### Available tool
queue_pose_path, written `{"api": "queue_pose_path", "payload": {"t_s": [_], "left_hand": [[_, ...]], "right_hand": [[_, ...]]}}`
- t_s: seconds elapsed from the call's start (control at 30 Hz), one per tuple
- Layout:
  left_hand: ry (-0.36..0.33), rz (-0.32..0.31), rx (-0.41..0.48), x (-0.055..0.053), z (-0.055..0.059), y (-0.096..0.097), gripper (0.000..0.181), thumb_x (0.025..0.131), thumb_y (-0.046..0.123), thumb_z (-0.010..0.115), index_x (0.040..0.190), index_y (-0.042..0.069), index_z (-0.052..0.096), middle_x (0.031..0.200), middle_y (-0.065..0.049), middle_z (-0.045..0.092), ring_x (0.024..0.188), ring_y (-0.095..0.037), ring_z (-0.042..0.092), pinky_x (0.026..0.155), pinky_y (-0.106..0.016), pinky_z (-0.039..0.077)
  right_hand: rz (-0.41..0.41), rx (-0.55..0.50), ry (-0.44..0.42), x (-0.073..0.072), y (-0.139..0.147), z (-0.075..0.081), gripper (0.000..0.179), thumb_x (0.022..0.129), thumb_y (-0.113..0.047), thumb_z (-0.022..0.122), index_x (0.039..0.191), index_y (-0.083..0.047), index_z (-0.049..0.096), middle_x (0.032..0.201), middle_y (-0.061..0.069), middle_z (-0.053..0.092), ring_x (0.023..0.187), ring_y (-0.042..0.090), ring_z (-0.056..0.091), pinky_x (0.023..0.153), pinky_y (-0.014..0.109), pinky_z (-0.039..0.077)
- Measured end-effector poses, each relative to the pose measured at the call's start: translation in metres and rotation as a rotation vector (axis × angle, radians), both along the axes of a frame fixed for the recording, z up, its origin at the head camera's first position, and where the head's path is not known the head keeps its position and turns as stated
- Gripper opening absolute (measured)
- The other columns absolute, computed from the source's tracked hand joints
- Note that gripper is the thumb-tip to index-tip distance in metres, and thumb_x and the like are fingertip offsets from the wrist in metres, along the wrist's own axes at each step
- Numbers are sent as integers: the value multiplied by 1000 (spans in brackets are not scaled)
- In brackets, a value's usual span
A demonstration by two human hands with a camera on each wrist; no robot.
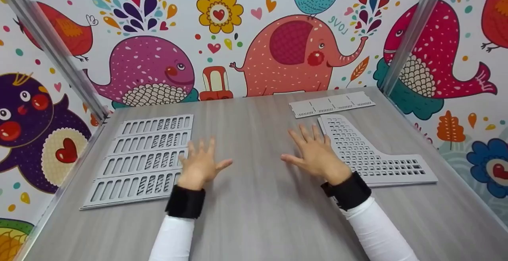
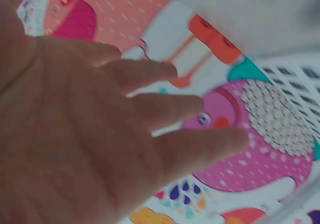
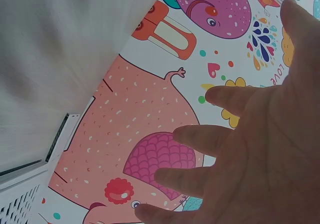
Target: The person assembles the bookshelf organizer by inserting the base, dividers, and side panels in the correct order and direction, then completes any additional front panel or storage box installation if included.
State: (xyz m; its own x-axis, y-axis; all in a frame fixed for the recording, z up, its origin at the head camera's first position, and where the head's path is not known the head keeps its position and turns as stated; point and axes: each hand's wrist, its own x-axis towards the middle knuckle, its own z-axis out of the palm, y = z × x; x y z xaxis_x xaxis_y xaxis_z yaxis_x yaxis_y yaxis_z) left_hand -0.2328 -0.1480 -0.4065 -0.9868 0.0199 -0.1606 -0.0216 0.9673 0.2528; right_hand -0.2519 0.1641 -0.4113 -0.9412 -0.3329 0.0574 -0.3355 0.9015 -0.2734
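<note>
Wood grain, smooth and dully shining, runs across the top of a table (image 1: 254, 213) before a printed wall covering (image 1: 222, 62) that looks like paper or vinyl, flat and nearly matt. The slotted panels (image 1: 143, 153), a perforated board (image 1: 367, 157) and a flat strip (image 1: 332, 104) all appear to be rigid plastic, matt and even-faced between their cut-outs. A left post (image 1: 59, 50) and a right post (image 1: 412, 34) of bare, silvery metal carry a soft shine. Wristbands (image 1: 185, 201) look like dense, matt black cloth; white sleeves (image 1: 172, 237) show smooth, thin fabric, also matt, with faint creases.
</note>
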Motion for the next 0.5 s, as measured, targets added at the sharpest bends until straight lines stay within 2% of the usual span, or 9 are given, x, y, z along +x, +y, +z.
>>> {"api": "queue_pose_path", "payload": {"t_s": [0.17,0.37,0.5], "left_hand": [[-62,78,9,-4,-1,-37,93,97,59,52,161,7,8,163,-35,8,146,-63,4,109,-83,16],[-174,201,7,-6,-10,-66,91,93,46,65,158,2,18,157,-43,10,140,-70,12,107,-83,22],[-220,201,-22,-7,-16,-73,85,87,34,73,150,-6,31,151,-47,22,134,-71,26,103,-83,30]], "right_hand": [[3,-6,-6,0,1,-2,86,92,-66,54,160,-19,28,167,20,18,153,52,4,113,81,11],[14,-8,-12,1,1,1,86,93,-65,55,159,-18,29,167,21,19,152,53,5,113,80,14],[14,-6,-20,1,0,3,85,93,-63,56,159,-16,30,166,21,20,152,54,7,114,78,15]]}}
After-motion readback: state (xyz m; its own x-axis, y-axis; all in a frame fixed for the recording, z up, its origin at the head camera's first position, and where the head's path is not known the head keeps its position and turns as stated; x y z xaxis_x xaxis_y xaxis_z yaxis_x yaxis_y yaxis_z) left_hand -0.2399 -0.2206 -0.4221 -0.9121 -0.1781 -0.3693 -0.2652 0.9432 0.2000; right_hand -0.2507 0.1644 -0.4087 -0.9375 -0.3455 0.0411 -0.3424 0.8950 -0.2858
